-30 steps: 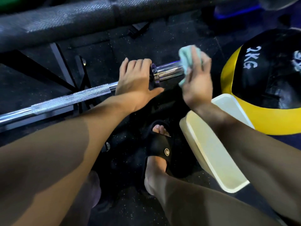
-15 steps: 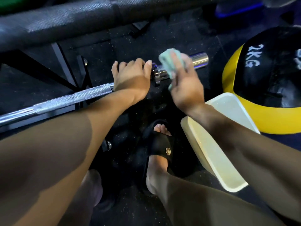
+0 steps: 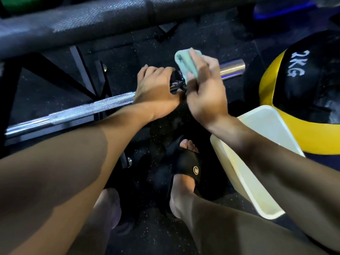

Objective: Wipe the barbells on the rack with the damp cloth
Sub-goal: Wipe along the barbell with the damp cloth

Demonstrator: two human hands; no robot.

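Barbell [image 3: 95,105] is looking heavy, rigid, slick on chrome: left hand [image 3: 156,92] is gripping by the knurl, right hand [image 3: 204,89] fingers are clamping the soft damp cloth [image 3: 185,64] around the sleeve.

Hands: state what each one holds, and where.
Left hand grips the barbell beside its collar; right hand holds the cloth wrapped over the sleeve.

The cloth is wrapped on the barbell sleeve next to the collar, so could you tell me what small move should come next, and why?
Probably slide the cloth outward along the sleeve: the right hand grips it beside the collar, the bare chrome end is uncovered, and the left hand steadies the barbell.
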